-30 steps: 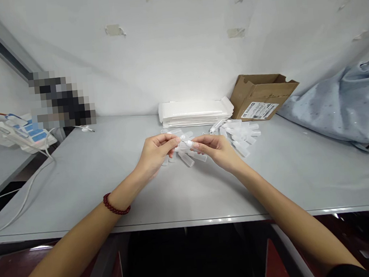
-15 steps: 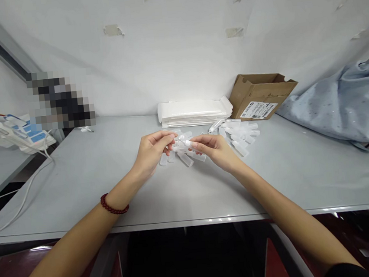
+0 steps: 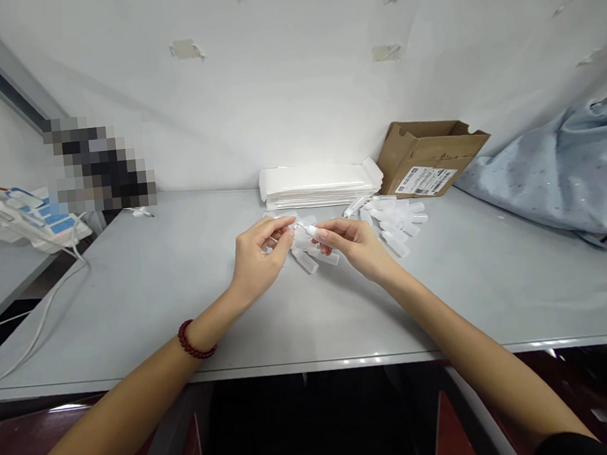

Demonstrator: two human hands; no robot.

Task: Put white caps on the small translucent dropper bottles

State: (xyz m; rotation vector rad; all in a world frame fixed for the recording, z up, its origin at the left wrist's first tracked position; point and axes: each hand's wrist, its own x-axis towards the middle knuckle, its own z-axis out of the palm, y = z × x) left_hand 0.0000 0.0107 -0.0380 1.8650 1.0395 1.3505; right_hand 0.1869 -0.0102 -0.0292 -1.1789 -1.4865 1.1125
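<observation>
My right hand [image 3: 356, 246] pinches a small white capped piece [image 3: 311, 231] between thumb and fingertips, over the grey table. Facing it, my left hand [image 3: 264, 256] has its thumb and forefinger close together at the other end of that piece, where something thin shows; it is too small to make out. Below both hands lies a loose pile of translucent plastic tubes [image 3: 305, 261], partly hidden by my fingers. A second pile of similar tubes [image 3: 396, 242] spreads just right of my right hand.
Behind the piles, a stack of white flat packs [image 3: 320, 177] rests against the wall. An open cardboard box [image 3: 426, 165] and a light blue cloth bag [image 3: 556, 174] are at the right. White cables [image 3: 48, 309] run along the left edge.
My left hand has turned and its thumb now lies lower, apart from the forefinger's earlier position. The white piece in my right hand has shifted slightly up and right.
</observation>
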